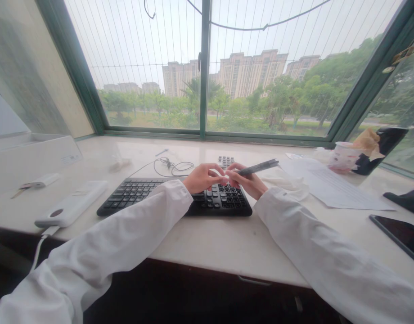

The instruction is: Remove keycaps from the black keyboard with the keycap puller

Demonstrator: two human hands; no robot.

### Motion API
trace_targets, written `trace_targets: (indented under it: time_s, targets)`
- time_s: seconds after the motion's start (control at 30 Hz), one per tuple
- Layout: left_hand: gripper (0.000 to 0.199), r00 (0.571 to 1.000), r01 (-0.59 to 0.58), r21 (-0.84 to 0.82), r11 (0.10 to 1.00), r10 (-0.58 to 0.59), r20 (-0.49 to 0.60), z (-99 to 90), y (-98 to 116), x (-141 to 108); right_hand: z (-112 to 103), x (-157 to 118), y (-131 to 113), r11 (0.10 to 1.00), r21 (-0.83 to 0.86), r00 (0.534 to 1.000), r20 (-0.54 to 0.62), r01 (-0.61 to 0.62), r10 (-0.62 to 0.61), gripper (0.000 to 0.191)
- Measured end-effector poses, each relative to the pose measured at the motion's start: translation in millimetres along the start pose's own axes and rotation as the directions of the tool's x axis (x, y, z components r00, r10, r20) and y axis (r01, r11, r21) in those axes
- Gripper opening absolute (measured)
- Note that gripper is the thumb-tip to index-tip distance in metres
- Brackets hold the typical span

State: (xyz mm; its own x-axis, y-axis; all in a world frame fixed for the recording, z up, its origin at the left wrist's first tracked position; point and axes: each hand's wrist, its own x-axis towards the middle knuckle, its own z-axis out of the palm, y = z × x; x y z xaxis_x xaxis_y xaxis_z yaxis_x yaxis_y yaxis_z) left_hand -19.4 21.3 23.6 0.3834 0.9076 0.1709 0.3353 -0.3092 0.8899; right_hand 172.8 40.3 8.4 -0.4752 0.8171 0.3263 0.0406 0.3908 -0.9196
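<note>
A black keyboard [126, 195] lies on the desk under my forearms. At its right end several keycaps are off, leaving bare square sockets [232, 198]. Above that end, my left hand [205, 177] has its thumb and fingers brought together in a pinch; whatever is between them is too small to make out. Touching or nearly touching those fingertips is my right hand [245, 181], closed around a dark, slim, pen-like tool [261, 167] that points up to the right. Loose keycaps [226, 160] sit in rows just behind the hands.
A thin black cable [173, 167] coils behind the keyboard. To the left are a white power bank [72, 204] with a cable plugged in and a white box [34, 155]. Right of the keyboard lie tissue [290, 184], paper [338, 184], a cup [344, 156] and a phone [401, 234].
</note>
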Motion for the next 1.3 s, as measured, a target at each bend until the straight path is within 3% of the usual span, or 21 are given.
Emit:
trace_targets:
  time_s: [0.17,0.37,0.47,0.53,0.63,0.73,0.97,1.3]
  targets:
    - [0.042,0.999,-0.037,0.005,0.999,0.037,0.011,4.7,1.3,-1.5,5.8,0.0,-2.9,0.997,0.079,0.997,-0.079,-0.002,0.008,0.042]
    - [0.044,0.998,-0.051,0.053,0.997,0.048,0.049,9.2,-9.2,1.2,4.9,-0.9,-1.6,1.000,0.006,0.998,-0.070,-0.009,0.009,0.040]
    - [0.044,0.996,-0.068,0.153,0.986,0.058,0.067,6.8,-10.1,1.0,2.9,-0.6,-3.8,0.999,-0.046,0.997,-0.077,-0.001,-0.002,0.040]
    - [0.043,0.992,-0.122,0.295,0.948,0.105,0.072,2.9,-8.4,-0.2,1.7,0.1,-4.5,0.994,-0.101,0.993,-0.119,-0.029,0.017,0.042]
    - [0.042,0.976,-0.215,0.540,0.813,0.183,0.114,-3.4,-4.5,-3.0,1.2,1.1,-2.3,0.968,-0.205,0.973,-0.210,-0.141,0.097,0.038]
    - [0.047,0.970,-0.243,0.670,0.702,0.185,0.158,-6.0,-0.3,-6.3,3.4,1.2,1.4,0.917,-0.332,0.961,-0.233,-0.222,0.148,0.035]
    - [0.049,0.967,-0.255,0.764,0.593,0.170,0.191,-3.3,3.6,-9.4,14.0,0.4,0.7,0.877,-0.418,0.961,-0.236,-0.235,0.145,0.033]
    - [0.043,0.967,-0.250,0.775,0.581,0.189,0.171,-1.8,-0.3,-8.8,16.1,1.0,5.7,0.889,-0.394,0.956,-0.260,-0.234,0.136,0.032]
